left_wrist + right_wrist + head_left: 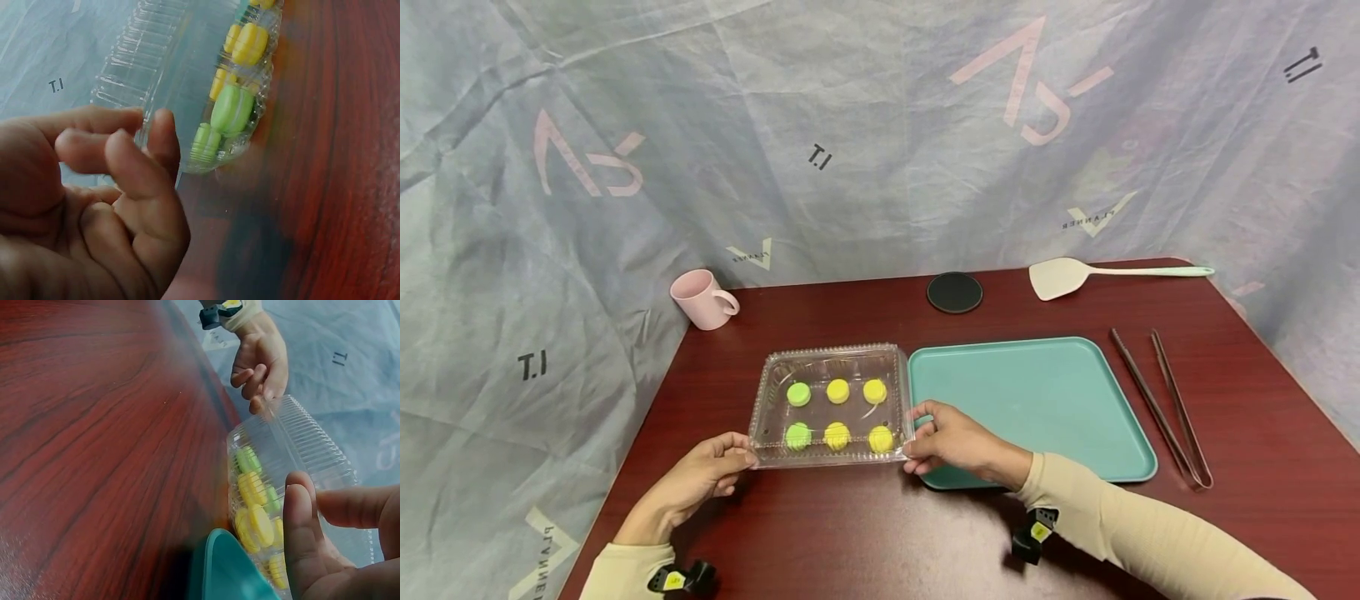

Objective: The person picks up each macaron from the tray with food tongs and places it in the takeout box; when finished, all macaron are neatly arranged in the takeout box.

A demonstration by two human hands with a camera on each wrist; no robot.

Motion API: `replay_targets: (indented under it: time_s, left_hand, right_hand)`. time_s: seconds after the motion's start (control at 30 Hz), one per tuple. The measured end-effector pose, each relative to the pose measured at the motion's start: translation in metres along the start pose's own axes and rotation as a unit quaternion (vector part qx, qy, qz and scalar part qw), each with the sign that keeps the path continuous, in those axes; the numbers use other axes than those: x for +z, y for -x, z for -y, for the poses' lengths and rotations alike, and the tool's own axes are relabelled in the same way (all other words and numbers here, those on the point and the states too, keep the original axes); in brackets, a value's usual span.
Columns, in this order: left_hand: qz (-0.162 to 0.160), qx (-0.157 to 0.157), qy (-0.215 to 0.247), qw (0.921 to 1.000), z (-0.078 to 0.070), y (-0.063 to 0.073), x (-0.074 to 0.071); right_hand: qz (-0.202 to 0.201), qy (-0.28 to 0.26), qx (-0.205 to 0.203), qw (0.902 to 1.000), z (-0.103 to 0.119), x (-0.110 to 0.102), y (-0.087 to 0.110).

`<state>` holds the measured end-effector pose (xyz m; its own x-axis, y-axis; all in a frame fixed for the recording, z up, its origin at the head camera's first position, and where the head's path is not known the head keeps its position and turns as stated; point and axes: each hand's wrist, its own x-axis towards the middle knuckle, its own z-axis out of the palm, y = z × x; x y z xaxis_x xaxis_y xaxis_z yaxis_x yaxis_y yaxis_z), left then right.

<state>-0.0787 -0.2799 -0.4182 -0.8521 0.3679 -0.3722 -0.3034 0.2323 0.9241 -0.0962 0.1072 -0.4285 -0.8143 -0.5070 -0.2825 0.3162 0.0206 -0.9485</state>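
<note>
A clear plastic clamshell box (857, 367) holds two green macarons (798, 394) and several yellow macarons (838, 392) in two rows. Its front left corner is pinched between thumb and fingers of my left hand (709, 471). At the front right corner, my right hand (958, 442) grips the edge the same way. In the left wrist view, the ribbed lid (134, 59) rises over the macarons, with the left fingertips at the rim. The right wrist view shows the right thumb and index finger on the rim, the macarons (259, 525) inside below.
A teal tray (1015, 408) lies right beside the box, partly under my right forearm. Metal tongs (1172, 408) lie right of it. Behind are a white spatula (1063, 277), a round black coaster (955, 292) and a pink mug (702, 300) at the back left edge.
</note>
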Motion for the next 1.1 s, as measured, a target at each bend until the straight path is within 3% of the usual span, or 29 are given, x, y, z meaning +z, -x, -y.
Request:
replay_targets:
  time_s: [0.23,0.77,1.0,1.1]
  left_hand:
    - [-0.009,0.008,0.000,0.9999,0.000,-0.001,-0.001]
    - [-0.024,-0.007,-0.020,0.9995,-0.002,-0.002,-0.005]
    - [-0.067,-0.011,-0.106,0.9920,-0.013,0.001,-0.007]
    - [-0.106,0.011,-0.175,0.9789,-0.021,0.000,-0.008]
  right_hand:
    - [-0.003,-0.009,-0.003,0.9999,0.000,0.001,-0.002]
    - [-0.013,-0.017,-0.008,0.9997,-0.003,0.005,-0.003]
    - [-0.021,0.066,-0.042,0.9967,0.002,-0.007,0.001]
    - [-0.047,0.160,-0.061,0.9841,0.006,-0.018,0.005]
